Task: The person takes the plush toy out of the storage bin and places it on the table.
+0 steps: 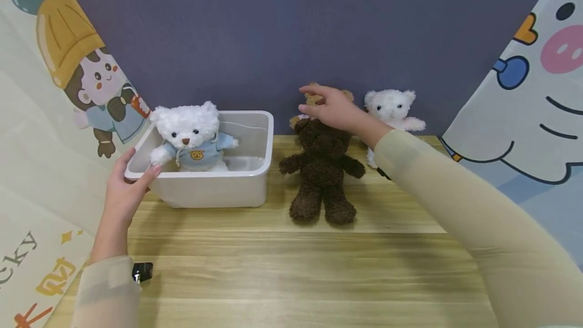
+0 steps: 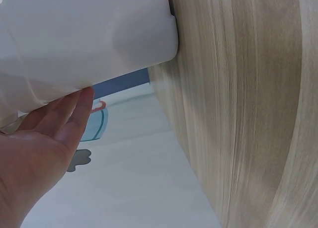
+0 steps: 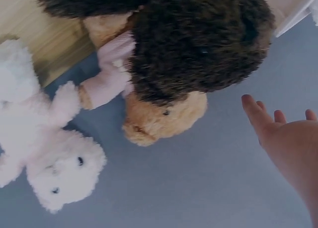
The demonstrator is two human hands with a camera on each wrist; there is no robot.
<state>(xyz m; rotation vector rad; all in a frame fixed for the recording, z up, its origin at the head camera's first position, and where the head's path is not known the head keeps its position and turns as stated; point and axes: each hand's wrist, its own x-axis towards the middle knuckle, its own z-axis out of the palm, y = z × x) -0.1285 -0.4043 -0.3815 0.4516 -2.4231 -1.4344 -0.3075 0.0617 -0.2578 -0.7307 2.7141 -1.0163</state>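
Note:
My left hand (image 1: 119, 194) holds the left end of a white plastic bin (image 1: 216, 191), thumb at the rim and fingers on the outer wall. In the left wrist view those fingertips lie along the bin's side (image 2: 89, 34). A white teddy bear (image 1: 184, 128) in a blue hoodie sits inside the bin. My right hand (image 1: 334, 110) reaches over the head of a dark brown teddy bear (image 1: 322, 171), fingers extended. In the right wrist view the hand (image 3: 293, 143) has nothing in it. A tan teddy bear (image 3: 174, 116) in pink is partly hidden behind the brown one.
Another white teddy bear (image 1: 390, 105) sits at the back right, partly behind my right forearm. The wooden table (image 1: 291, 277) meets a dark blue back panel (image 1: 255, 29). Cartoon-printed panels (image 1: 41, 140) stand on both sides.

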